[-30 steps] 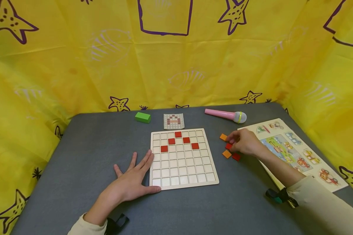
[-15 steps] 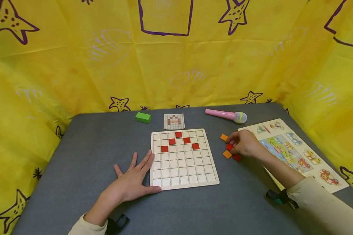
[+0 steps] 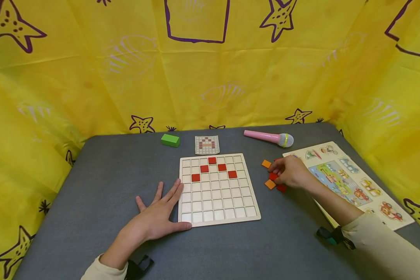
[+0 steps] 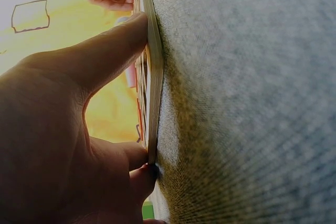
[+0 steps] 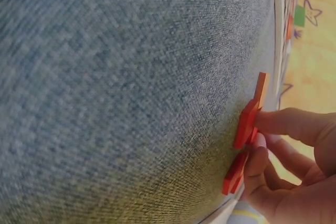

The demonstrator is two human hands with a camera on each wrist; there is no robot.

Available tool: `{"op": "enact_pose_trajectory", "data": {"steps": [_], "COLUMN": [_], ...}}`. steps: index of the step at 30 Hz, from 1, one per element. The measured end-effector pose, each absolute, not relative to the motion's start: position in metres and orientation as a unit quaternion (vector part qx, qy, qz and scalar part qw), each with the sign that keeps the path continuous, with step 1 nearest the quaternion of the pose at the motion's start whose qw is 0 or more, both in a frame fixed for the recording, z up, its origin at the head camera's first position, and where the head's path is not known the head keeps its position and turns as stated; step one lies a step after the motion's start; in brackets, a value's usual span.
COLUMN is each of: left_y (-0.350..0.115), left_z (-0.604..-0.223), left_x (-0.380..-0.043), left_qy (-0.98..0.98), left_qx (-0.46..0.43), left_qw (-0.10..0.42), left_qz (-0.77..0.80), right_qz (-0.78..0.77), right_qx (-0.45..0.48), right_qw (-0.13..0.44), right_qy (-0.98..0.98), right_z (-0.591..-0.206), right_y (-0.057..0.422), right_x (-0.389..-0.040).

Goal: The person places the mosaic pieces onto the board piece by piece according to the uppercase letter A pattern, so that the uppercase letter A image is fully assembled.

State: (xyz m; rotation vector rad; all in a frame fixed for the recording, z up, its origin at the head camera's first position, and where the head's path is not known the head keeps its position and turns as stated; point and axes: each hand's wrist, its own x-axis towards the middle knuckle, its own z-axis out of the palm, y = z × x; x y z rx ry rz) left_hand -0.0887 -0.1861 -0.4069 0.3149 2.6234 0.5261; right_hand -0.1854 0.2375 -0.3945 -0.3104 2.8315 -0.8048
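Note:
A square wooden grid board (image 3: 215, 194) lies on the table, with several red tiles (image 3: 195, 177) set in its upper cells. My left hand (image 3: 154, 221) rests at its left edge, fingers spread, thumb on the lower left corner; the left wrist view shows the thumb (image 4: 113, 45) against the board's rim. To the right of the board, my right hand (image 3: 292, 171) pinches a red tile (image 3: 273, 176) in a small group of loose tiles. Around it lie an orange tile (image 3: 270, 184) and another red tile (image 3: 281, 188). In the right wrist view the fingertips partly hide the pinched tile.
A small pattern card (image 3: 207, 145) lies behind the board, with a green block (image 3: 170, 140) to its left. At the back right is a pink toy microphone (image 3: 266, 137). Picture puzzle boards (image 3: 364, 186) lie under the right forearm. Yellow cloth (image 3: 210, 85) encloses the table.
My right fingers have shifted very slightly among the loose tiles, and a bit of red now shows behind them. The left hand and grid board have stayed put.

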Motion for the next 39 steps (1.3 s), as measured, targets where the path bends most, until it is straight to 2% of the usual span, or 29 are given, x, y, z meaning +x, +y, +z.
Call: {"op": "enact_pose_trajectory", "data": {"steps": [11, 21, 39], "left_y": [-0.187, -0.187, -0.187], "left_z": [-0.409, -0.409, -0.409], "left_x": [-0.09, -0.09, -0.09], "left_qy": [0.949, 0.95, 0.951], "left_qx": [0.115, 0.115, 0.113], "left_qw": [0.222, 0.218, 0.218], "left_qz": [0.192, 0.191, 0.19], "right_qz": [-0.282, -0.314, -0.362], "right_qx": [-0.095, -0.091, -0.136], "right_qw": [0.088, 0.118, 0.137], "right_qy": [0.951, 0.938, 0.912], "right_z": [-0.393, -0.388, -0.387], "right_y": [0.241, 0.237, 0.209], "right_x": [-0.185, -0.186, -0.188]}}
